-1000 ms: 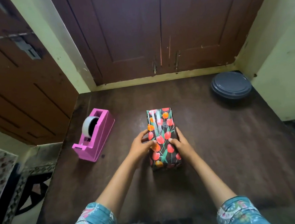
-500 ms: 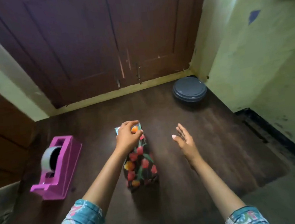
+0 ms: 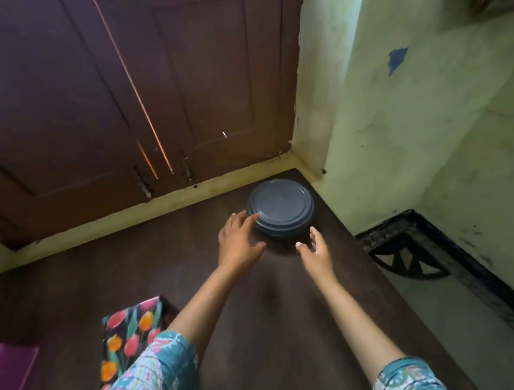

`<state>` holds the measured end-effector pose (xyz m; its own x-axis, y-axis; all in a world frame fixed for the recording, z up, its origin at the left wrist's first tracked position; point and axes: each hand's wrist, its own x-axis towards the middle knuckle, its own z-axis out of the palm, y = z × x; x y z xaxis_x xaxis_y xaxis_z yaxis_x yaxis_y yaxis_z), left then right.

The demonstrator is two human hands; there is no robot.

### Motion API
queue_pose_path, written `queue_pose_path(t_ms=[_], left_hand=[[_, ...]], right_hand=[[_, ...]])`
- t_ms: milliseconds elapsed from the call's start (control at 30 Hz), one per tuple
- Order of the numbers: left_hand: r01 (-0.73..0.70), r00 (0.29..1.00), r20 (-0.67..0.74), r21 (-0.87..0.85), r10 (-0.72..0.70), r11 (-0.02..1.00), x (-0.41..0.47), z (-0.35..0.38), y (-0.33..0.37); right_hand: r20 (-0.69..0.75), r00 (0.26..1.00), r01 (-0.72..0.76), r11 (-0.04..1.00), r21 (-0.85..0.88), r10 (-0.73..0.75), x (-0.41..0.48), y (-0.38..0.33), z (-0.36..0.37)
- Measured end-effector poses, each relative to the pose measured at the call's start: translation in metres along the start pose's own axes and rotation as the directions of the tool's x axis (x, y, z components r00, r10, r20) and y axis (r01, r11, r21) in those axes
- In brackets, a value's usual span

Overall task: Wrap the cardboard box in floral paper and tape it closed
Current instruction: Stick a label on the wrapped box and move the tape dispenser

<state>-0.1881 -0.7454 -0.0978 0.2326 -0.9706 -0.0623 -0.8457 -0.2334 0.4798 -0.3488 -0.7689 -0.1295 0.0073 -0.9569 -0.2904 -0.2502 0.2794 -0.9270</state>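
Observation:
The box wrapped in black paper with red and orange tulips [image 3: 131, 333] lies on the dark wooden table [image 3: 261, 334] at lower left, partly hidden behind my left sleeve. Neither hand touches it. My left hand [image 3: 238, 240] reaches far forward with fingers spread, its fingertips on the left rim of a round grey lidded container [image 3: 282, 209]. My right hand [image 3: 315, 249] is open just in front of the container's near right side, a little short of it. A corner of the pink tape dispenser [image 3: 7, 378] shows at the left edge.
The grey container sits in the table's far right corner, against the green wall [image 3: 432, 148] and close to the brown wooden doors [image 3: 116, 98]. The table's right edge drops to a floor with a dark patterned border [image 3: 410, 256].
My left hand let go of the wrapped box and both hands moved forward and right to the grey container. The view swung right, so the box and dispenser slid to the lower left.

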Motion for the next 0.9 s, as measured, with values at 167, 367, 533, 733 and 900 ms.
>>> queue_pose_path(t_ms=[167,367,533,733,900], left_hand=[[-0.173,0.982,0.122,0.277,0.144,0.945,0.044,0.02,0.011],[-0.235,0.967,0.188,0.394,0.173,0.889,0.054,0.044,0.012],[-0.194,0.979,0.128,0.371,0.157,0.908,0.033,0.046,0.017],[-0.211,0.977,0.131,0.432,0.17,0.877,-0.037,0.054,0.021],[-0.257,0.965,0.152,0.424,0.211,0.868,-0.108,0.059,0.026]], right_hand=[[-0.067,0.997,-0.041,0.991,-0.128,0.033,0.05,-0.002,-0.005],[-0.025,1.0,-0.003,0.978,-0.207,-0.002,0.082,-0.005,-0.002],[0.028,0.999,0.028,0.978,-0.208,-0.023,0.071,0.003,-0.005],[0.013,1.0,0.03,0.99,-0.137,-0.028,0.007,0.034,-0.023],[-0.018,0.999,0.032,0.995,-0.093,-0.034,-0.062,0.062,-0.038]])
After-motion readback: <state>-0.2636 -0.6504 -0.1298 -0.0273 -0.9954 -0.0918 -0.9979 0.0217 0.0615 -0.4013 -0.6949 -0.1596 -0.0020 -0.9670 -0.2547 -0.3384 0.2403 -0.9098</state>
